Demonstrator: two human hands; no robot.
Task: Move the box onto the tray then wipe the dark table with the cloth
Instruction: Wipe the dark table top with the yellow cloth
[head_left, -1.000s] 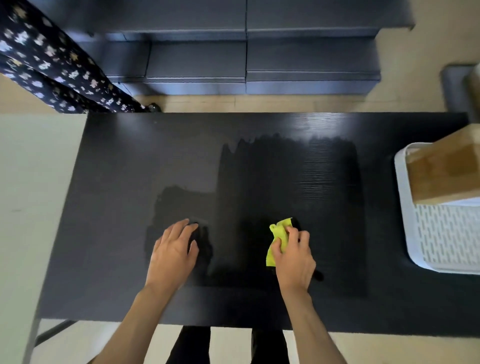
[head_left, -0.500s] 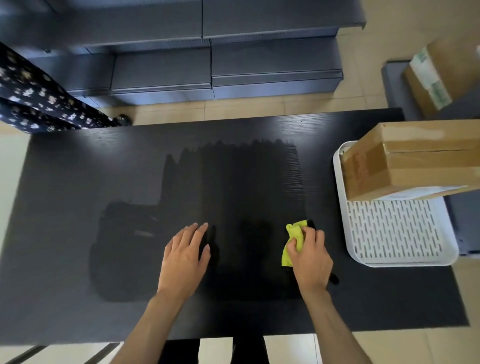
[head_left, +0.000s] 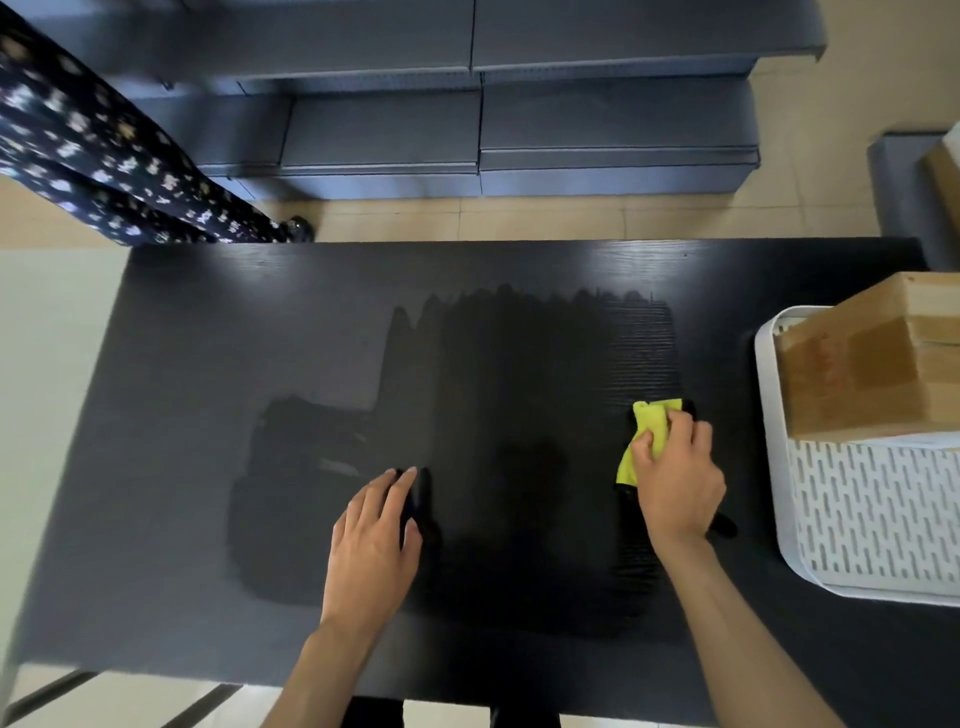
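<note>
The dark table (head_left: 218, 332) fills the view, with a darker wet patch across its middle. My right hand (head_left: 675, 473) presses a yellow-green cloth (head_left: 652, 423) flat on the table at the right edge of that patch. My left hand (head_left: 376, 540) lies flat on the table near the front, fingers together, holding nothing. At the table's right end a brown cardboard box (head_left: 872, 369) sits on the far part of a white slotted tray (head_left: 769, 467).
Grey-blue cabinets (head_left: 478, 130) stand beyond the table's far edge. A person's patterned dark trouser legs (head_left: 114, 171) are at the far left corner. Another cardboard box (head_left: 945, 176) rests on a grey stool at the far right. A pale surface (head_left: 47, 364) adjoins the table's left side.
My right hand has slid the cloth to the right, toward the tray. The left hand has stayed flat on the table. The head view has swung right, then partly back.
</note>
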